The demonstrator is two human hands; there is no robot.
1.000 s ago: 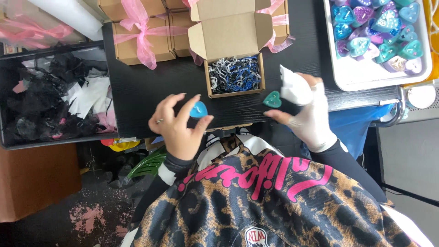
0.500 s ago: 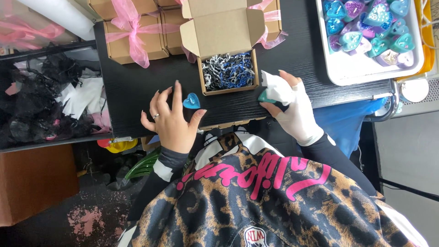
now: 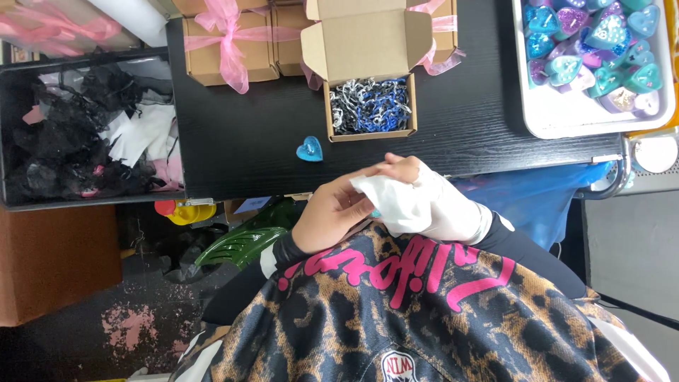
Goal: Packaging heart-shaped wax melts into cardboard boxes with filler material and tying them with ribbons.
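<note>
My right hand [image 3: 414,177] is draped in a white cloth [image 3: 417,205] and closed on it just off the near edge of the black table [image 3: 240,141]. My left hand [image 3: 329,216] meets it from the left, fingers pinching the same cloth. A sliver of teal shows between the hands; what it belongs to is hidden. A blue heart-shaped piece [image 3: 309,149] lies alone on the table, above my left hand. Behind it stands an open cardboard box [image 3: 368,53] filled with blue, black and white shredded paper [image 3: 370,105].
Closed cardboard boxes tied with pink ribbon [image 3: 230,46] line the far side. A white tray [image 3: 566,120] of teal, blue and purple hearts sits at the right. A black bin [image 3: 85,134] of dark and white scraps stands at the left.
My left hand let go of the blue heart, which now lies on the table. Both hands drew back toward my body and came together on the white cloth.
</note>
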